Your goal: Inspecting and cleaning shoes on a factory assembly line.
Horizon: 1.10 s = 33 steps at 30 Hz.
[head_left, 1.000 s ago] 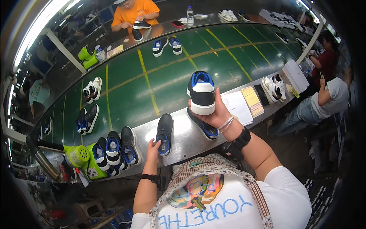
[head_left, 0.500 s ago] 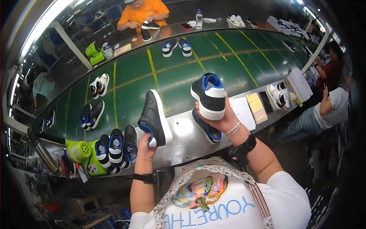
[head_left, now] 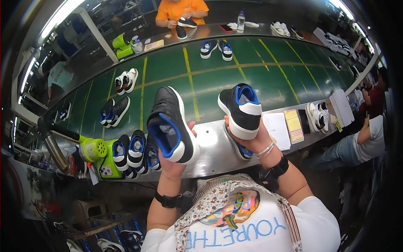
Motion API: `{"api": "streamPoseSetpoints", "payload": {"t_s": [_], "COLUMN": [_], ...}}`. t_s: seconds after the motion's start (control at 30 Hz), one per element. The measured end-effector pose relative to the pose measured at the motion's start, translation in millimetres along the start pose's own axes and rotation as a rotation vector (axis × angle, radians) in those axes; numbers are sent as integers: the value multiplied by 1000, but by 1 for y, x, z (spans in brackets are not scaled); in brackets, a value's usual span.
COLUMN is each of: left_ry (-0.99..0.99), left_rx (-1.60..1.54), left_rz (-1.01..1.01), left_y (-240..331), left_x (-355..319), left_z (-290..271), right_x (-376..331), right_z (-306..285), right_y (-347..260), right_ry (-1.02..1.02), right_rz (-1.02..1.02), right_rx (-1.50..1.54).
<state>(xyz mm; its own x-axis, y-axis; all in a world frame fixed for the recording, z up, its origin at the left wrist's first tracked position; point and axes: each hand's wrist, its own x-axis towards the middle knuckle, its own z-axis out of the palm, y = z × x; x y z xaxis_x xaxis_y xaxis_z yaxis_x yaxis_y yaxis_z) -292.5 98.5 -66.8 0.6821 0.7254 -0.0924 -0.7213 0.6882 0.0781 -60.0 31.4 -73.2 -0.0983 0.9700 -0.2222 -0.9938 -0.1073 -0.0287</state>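
My left hand (head_left: pixel 173 169) grips a black sneaker (head_left: pixel 168 101) with a white sole and blue lining, its opening tilted toward me and pale stuffing showing inside. In my right hand (head_left: pixel 257 143) is a matching sneaker (head_left: pixel 235 110), its white heel turned my way and its sole resting on the palm and fingers. Both sneakers are held apart above the metal ledge (head_left: pixel 201 157). Partly hidden behind my right hand, another dark shoe (head_left: pixel 242 152) with blue lining lies on the ledge. Several similar sneakers (head_left: pixel 137 149) stand left of my left hand.
Beyond the ledge runs a green conveyor belt (head_left: pixel 168 75) carrying pairs of shoes. A bright green machine (head_left: pixel 94 149) stands at left. Papers (head_left: pixel 275 130), a yellow pad (head_left: pixel 294 126) and white shoes (head_left: pixel 317 115) lie at right. Across the belt, a person in orange (head_left: pixel 180 10) handles shoes.
The left sneaker has turned from its side so that its opening faces me. The right sneaker has rotated slightly in my hand. The whole view has shifted, moving the surroundings rightward.
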Motion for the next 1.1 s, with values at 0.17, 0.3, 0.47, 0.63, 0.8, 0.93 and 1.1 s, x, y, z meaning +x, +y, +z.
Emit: {"api": "streamPoseSetpoints", "payload": {"t_s": [0.17,0.3,0.47,0.63,0.8,0.93,1.1], "left_ry": [234,328,360,401,425,400,436], "left_rx": [102,32,0,40,81,104,135], "left_rz": [-188,-256,-235,-238,-253,-283,-270], "left_y": [3,-2,-11,-11,-13,-11,-10], "left_x": [7,10,13,12,11,10,11], "left_z": [-18,-28,-25,-18,-14,-15,-13], "right_x": [1,7,6,9,7,7,8], "right_z": [-8,-20,-17,-24,-20,-20,-18], "right_y": [15,35,46,47,47,47,49], "right_ry": [80,146,146,67,132,157,148], "right_rz": [35,57,101,120,116,117,116], "right_rx": [-195,-157,-126,-124,-191,-219,-211]}}
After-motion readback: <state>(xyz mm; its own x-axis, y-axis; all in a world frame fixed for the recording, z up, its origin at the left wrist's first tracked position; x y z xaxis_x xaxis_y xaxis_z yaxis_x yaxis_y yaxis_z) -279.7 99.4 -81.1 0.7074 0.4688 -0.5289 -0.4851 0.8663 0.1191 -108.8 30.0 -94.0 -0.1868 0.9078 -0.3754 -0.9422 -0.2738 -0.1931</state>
